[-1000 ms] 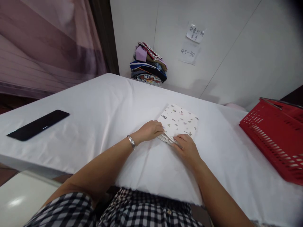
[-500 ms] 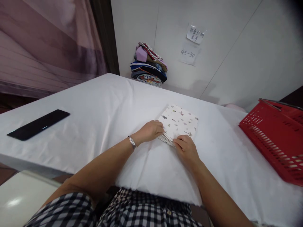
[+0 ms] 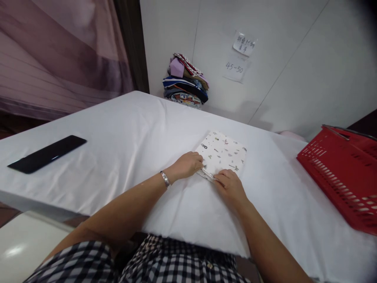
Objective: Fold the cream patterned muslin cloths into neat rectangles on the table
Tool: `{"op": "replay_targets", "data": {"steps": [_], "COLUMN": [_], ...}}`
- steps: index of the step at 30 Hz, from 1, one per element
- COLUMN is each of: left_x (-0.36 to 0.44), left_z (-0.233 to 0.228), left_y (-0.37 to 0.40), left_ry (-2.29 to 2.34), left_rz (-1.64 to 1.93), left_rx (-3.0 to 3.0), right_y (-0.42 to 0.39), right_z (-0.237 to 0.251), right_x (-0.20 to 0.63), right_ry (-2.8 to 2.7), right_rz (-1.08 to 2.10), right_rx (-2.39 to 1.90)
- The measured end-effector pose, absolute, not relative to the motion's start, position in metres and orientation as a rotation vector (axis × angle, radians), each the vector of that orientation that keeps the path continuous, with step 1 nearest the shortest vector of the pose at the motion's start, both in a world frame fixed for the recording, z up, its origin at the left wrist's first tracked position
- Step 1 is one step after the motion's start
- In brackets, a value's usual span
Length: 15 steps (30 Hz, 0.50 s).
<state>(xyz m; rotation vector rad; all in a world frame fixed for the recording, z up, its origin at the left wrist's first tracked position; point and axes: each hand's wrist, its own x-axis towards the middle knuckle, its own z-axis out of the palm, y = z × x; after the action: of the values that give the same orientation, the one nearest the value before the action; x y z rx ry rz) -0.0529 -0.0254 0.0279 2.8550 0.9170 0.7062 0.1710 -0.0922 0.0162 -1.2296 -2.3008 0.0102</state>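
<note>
A folded white cloth [image 3: 224,151] with small printed plant-like figures lies on the white-covered table in front of me. Its layers show along the near edge. My left hand [image 3: 190,164] pinches the near left corner between thumb and fingers. Close by, my right hand [image 3: 231,184] is closed on the near edge, further right. The fingertips under the cloth are hidden.
At the back by the wall stands a stack of folded fabrics [image 3: 185,82]. A red plastic basket [image 3: 338,173] occupies the right side. On the left of the white tablecloth [image 3: 123,129] lies a flat black object [image 3: 48,154].
Both hands keep their hold on the near edge, with only slight shifts of the fingers. The gap between the layers there looks a little smaller. The cloth stays in place.
</note>
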Motion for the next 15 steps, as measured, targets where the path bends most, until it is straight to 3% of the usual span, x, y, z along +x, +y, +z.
{"op": "replay_targets", "data": {"steps": [15], "left_x": [-0.0596], "left_z": [0.0214], "left_y": [-0.0322], "left_ry": [0.903], "left_rz": [0.812], "left_rx": [2.734], "right_y": [-0.0952], "right_z": [0.0182], "right_x": [0.1673], "right_ry": [-2.184], "right_rz": [0.112], "right_rx": [-1.256]}}
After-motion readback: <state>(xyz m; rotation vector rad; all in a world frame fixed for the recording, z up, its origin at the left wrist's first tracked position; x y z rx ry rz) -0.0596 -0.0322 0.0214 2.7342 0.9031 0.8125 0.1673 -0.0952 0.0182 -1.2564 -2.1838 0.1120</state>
